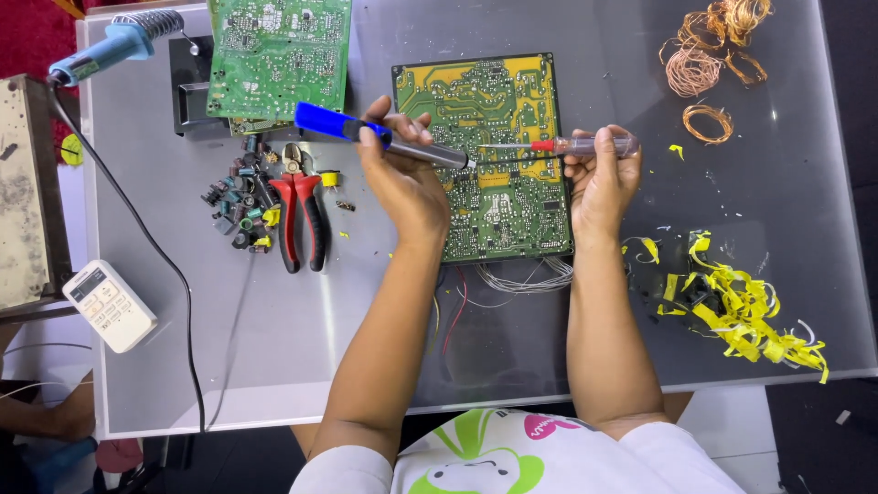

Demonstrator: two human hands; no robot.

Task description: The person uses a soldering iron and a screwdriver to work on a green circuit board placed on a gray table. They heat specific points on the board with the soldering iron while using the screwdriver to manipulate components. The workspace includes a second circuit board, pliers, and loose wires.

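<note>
A green and yellow circuit board [498,101] lies solder side up on the grey table [274,329]. My left hand [401,174] grips a blue-handled soldering iron [338,123], its metal tip resting near the board's middle. My right hand [599,178] holds a screwdriver with a clear handle and red collar [585,144], its thin shaft pointing left to meet the iron's tip over the board. Loose wires [521,279] stick out from under the board's near edge.
Red-handled pliers [302,215] and a heap of small components [240,197] lie left of the board. A second green board [279,55] and another blue soldering iron [105,50] sit at the back left, copper wire coils [709,50] back right, yellow tape scraps [741,306] right, a white remote [110,306] left.
</note>
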